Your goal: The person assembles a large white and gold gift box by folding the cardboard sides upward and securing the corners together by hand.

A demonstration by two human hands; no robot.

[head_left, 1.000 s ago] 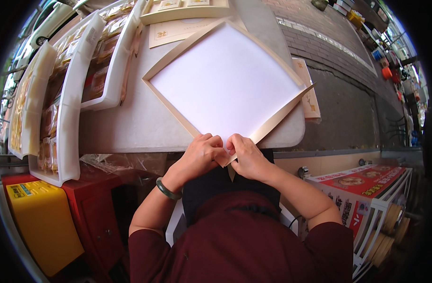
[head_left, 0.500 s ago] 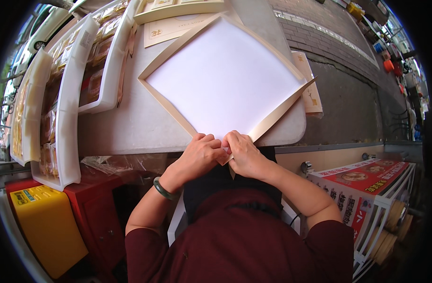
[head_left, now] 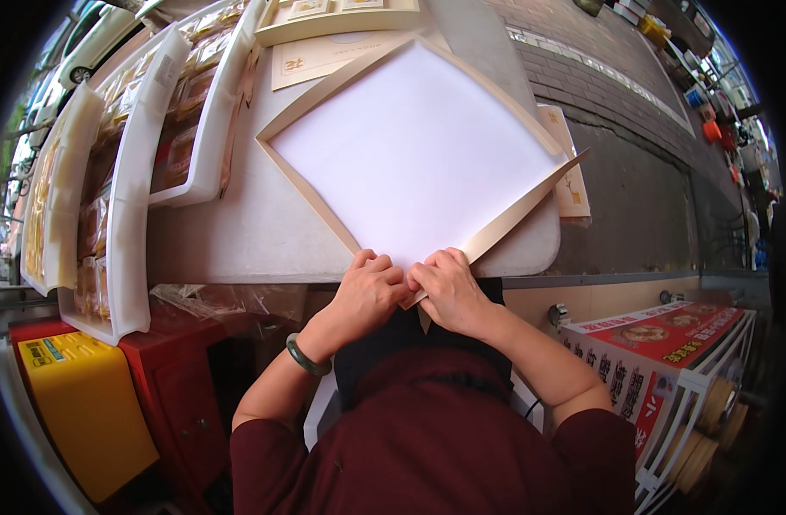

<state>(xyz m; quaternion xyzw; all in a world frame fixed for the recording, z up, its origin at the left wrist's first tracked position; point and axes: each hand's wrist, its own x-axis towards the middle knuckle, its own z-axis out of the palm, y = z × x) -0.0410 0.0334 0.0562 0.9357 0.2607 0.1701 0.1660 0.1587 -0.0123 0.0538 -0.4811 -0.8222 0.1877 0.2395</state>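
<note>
A shallow cardboard box (head_left: 410, 159) with a white inside and cream walls lies turned cornerwise on the table, its near corner over the table's front edge. At that corner my left hand (head_left: 372, 287) has its fingers curled and closed on the cardboard. Close beside it my right hand (head_left: 449, 286) pinches the same corner, thumb and fingers pressed together. Both hands nearly touch. A small folded flap shows below the fingers; the fold itself is mostly hidden. The box's right corner has a loose pointed end sticking out past the wall.
White plastic trays (head_left: 140, 189) of wrapped pastries stand at the left. Behind the box are a cream tray (head_left: 341, 24) and a flat printed card (head_left: 311, 60); another packet (head_left: 569, 163) lies at the table's right edge. A yellow case (head_left: 88, 412) sits lower left, a red printed stand (head_left: 659, 335) right.
The whole scene, box included, sits slightly further right and lower in view. Both hands still grip the near corner, with their fingers slightly shifted.
</note>
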